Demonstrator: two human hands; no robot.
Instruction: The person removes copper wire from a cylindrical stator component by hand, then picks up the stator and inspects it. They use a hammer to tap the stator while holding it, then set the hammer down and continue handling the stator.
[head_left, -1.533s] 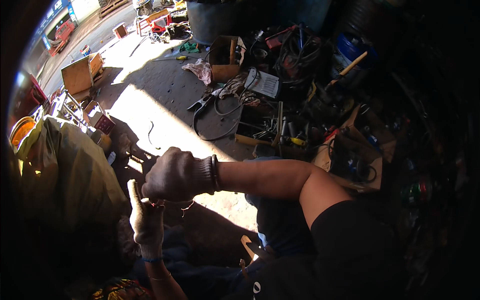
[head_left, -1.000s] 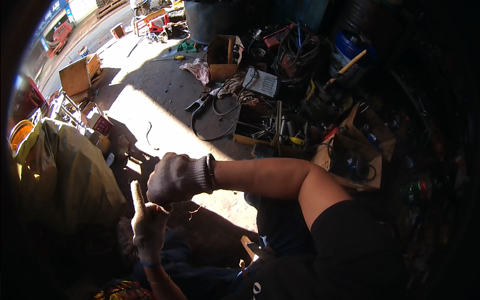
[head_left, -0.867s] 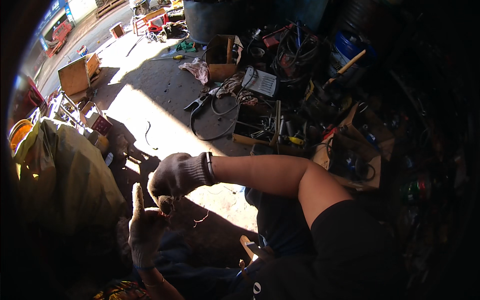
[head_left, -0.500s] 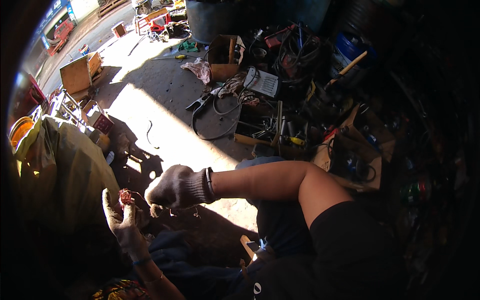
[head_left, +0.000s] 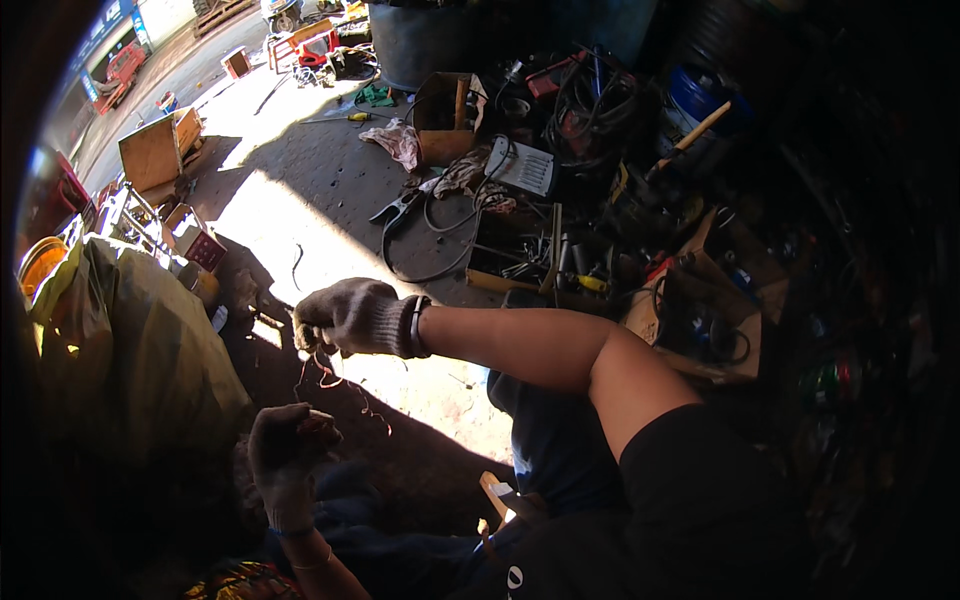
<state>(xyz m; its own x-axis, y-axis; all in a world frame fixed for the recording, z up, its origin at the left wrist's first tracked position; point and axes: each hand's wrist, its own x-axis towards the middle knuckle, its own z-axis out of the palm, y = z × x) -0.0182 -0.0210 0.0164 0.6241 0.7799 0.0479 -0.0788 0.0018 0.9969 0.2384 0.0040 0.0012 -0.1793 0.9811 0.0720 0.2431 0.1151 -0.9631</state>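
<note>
Both my hands wear dark knit gloves. My right hand (head_left: 350, 315) is closed, reaching across from the right over the sunlit floor. Thin, crinkled copper wire (head_left: 326, 372) hangs below its fingers in loose strands. Lower and to the left, in shadow, my left hand (head_left: 283, 455) is curled round a small reddish-brown bundle of copper wire (head_left: 320, 428), whose end shows past the thumb side. The hands are apart, and I cannot tell whether the strands join the bundle.
A draped olive tarp (head_left: 130, 340) stands close at left. An open metal toolbox (head_left: 515, 255) of tools, a clamp (head_left: 400, 205) on a black cable and a cardboard box (head_left: 700, 320) lie ahead and right. A wooden handle (head_left: 695, 135) sticks up far right.
My right hand has moved up, with wire strands now dangling below it. My left hand has turned and its raised fingers have curled in round the wire bundle.
</note>
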